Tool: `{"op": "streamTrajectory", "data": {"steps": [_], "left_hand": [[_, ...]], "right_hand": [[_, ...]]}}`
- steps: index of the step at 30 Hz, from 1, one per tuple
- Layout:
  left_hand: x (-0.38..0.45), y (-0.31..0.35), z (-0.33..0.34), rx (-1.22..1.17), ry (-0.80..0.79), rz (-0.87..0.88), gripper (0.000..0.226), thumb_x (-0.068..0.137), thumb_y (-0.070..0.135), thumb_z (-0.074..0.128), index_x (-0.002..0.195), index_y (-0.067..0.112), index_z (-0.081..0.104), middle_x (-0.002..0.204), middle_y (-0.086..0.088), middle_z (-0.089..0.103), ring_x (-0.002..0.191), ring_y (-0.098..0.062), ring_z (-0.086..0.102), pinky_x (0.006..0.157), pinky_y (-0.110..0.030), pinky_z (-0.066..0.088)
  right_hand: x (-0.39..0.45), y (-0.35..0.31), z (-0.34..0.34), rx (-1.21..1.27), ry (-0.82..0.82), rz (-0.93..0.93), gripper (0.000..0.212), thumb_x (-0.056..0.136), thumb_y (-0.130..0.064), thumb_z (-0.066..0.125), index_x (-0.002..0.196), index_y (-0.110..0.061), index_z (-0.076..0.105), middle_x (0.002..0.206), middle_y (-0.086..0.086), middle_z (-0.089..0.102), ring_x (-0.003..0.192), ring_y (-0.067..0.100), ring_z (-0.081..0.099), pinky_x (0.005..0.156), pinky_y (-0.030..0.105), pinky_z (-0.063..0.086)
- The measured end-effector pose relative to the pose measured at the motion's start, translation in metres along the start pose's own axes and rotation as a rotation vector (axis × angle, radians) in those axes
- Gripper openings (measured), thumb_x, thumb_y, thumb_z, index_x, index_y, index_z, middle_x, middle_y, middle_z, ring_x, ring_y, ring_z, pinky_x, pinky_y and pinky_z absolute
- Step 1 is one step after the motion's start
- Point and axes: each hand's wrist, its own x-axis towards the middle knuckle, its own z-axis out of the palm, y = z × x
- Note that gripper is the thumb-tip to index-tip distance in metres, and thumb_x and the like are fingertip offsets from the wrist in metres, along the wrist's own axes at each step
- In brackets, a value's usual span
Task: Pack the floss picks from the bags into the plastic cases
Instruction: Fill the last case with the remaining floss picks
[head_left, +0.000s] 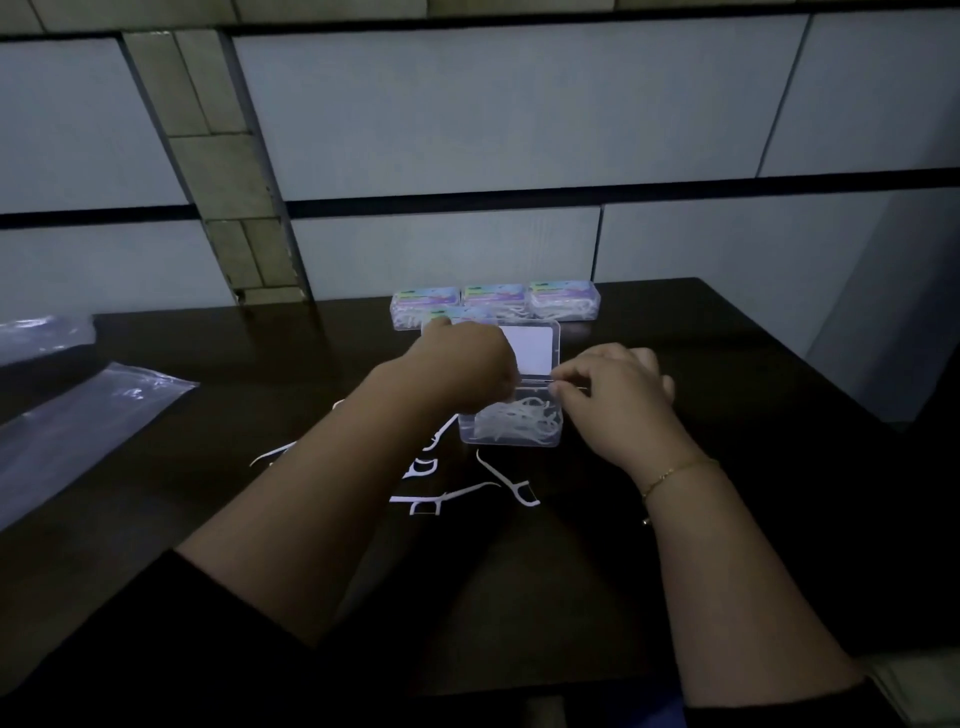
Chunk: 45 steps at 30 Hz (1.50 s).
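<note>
Two hands work over an open clear case (511, 423) of floss picks at mid-table: left hand (462, 371) curled at its left edge, grip hidden, right hand (613, 387) pinching one pick (569, 386) above it, loose picks (511, 480) waiting nearer.

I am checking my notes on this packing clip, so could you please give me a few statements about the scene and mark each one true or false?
1. The open case already holds floss picks. True.
2. All picks are packed. False: several loose picks lie on the dark table in front of the case.
3. Closed cases stand in a row at the far edge of the table. True.
4. The plastic bags lie to the person's right. False: they lie on the left.
5. The right hand is at the case's right side. True.
6. The left hand rests flat on the bags. False: it is over the open case.
</note>
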Motion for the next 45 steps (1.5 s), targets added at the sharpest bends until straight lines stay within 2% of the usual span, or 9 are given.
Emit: {"op": "streamTrajectory", "data": {"steps": [8, 17, 22, 24, 29, 33, 37, 39, 45], "left_hand": [[-0.014, -0.012, 0.006, -0.18, -0.002, -0.033, 0.024, 0.092, 0.031, 0.056, 0.108, 0.022, 0.071, 0.111, 0.002, 0.068, 0.099, -0.019, 0.061, 0.091, -0.036, 0.048], [-0.07, -0.054, 0.014, -0.295, -0.029, -0.165, 0.028, 0.09, 0.032, 0.06, 0.118, 0.032, 0.065, 0.114, 0.009, 0.067, 0.091, -0.009, 0.059, 0.085, -0.027, 0.046], [-0.098, -0.084, 0.026, -0.314, -0.082, -0.315, 0.036, 0.089, 0.042, 0.058, 0.123, 0.03, 0.062, 0.126, 0.007, 0.061, 0.109, -0.015, 0.058, 0.094, -0.035, 0.046], [-0.108, -0.092, 0.032, -0.309, -0.117, -0.368, 0.04, 0.091, 0.044, 0.054, 0.128, 0.028, 0.057, 0.131, 0.003, 0.057, 0.113, -0.018, 0.056, 0.097, -0.04, 0.045], [-0.12, -0.094, 0.043, -0.292, -0.192, -0.365, 0.067, 0.088, 0.05, 0.055, 0.146, 0.027, 0.031, 0.15, 0.0, 0.034, 0.133, -0.022, 0.038, 0.109, -0.043, 0.031], [-0.122, -0.091, 0.038, -0.319, -0.218, -0.314, 0.064, 0.085, 0.04, 0.063, 0.143, 0.03, 0.038, 0.136, 0.003, 0.047, 0.12, -0.018, 0.048, 0.103, -0.037, 0.037], [-0.118, -0.092, 0.035, -0.353, -0.2, -0.278, 0.039, 0.085, 0.033, 0.066, 0.124, 0.032, 0.059, 0.094, 0.013, 0.06, 0.089, -0.009, 0.056, 0.086, -0.03, 0.046], [-0.116, -0.092, 0.034, -0.355, -0.197, -0.29, 0.037, 0.083, 0.033, 0.07, 0.119, 0.03, 0.064, 0.091, 0.012, 0.063, 0.087, -0.011, 0.06, 0.085, -0.029, 0.049], [-0.113, -0.093, 0.031, -0.369, -0.168, -0.292, 0.02, 0.079, 0.031, 0.075, 0.099, 0.027, 0.074, 0.089, 0.009, 0.07, 0.085, -0.01, 0.062, 0.082, -0.03, 0.051]], "right_hand": [[-0.001, -0.006, -0.002, -0.011, -0.029, -0.022, 0.022, 0.096, -0.033, 0.051, 0.114, -0.033, 0.063, 0.131, -0.006, 0.048, 0.124, 0.02, 0.031, 0.097, 0.037, 0.029], [-0.025, -0.041, -0.008, -0.106, -0.18, -0.132, 0.022, 0.093, -0.037, 0.053, 0.105, -0.027, 0.069, 0.116, 0.0, 0.058, 0.116, 0.022, 0.042, 0.096, 0.036, 0.038], [-0.039, -0.05, -0.002, -0.294, -0.409, -0.064, 0.045, 0.085, -0.056, 0.056, 0.105, -0.017, 0.065, 0.116, 0.005, 0.059, 0.114, 0.023, 0.046, 0.086, 0.033, 0.042], [-0.044, -0.052, 0.0, -0.33, -0.465, -0.042, 0.058, 0.08, -0.064, 0.056, 0.116, -0.018, 0.062, 0.122, 0.006, 0.055, 0.118, 0.023, 0.043, 0.09, 0.034, 0.043], [-0.052, -0.065, 0.01, -0.32, -0.424, -0.113, 0.066, 0.078, -0.067, 0.057, 0.126, -0.022, 0.058, 0.13, 0.005, 0.051, 0.125, 0.024, 0.037, 0.096, 0.035, 0.038], [-0.052, -0.074, 0.015, -0.323, -0.399, -0.22, 0.031, 0.089, -0.043, 0.058, 0.112, -0.025, 0.068, 0.121, 0.003, 0.055, 0.123, 0.025, 0.037, 0.099, 0.036, 0.037], [-0.047, -0.071, 0.023, -0.262, -0.332, -0.189, 0.017, 0.09, -0.021, 0.054, 0.096, -0.018, 0.07, 0.112, 0.004, 0.059, 0.118, 0.024, 0.041, 0.095, 0.034, 0.039], [-0.043, -0.072, 0.024, -0.279, -0.38, -0.15, 0.01, 0.087, -0.023, 0.054, 0.085, -0.019, 0.063, 0.106, 0.006, 0.058, 0.115, 0.024, 0.043, 0.09, 0.033, 0.041], [-0.041, -0.072, 0.018, -0.28, -0.532, -0.099, 0.016, 0.082, -0.035, 0.062, 0.09, -0.021, 0.064, 0.09, 0.004, 0.052, 0.115, 0.022, 0.042, 0.086, 0.029, 0.046]]}}
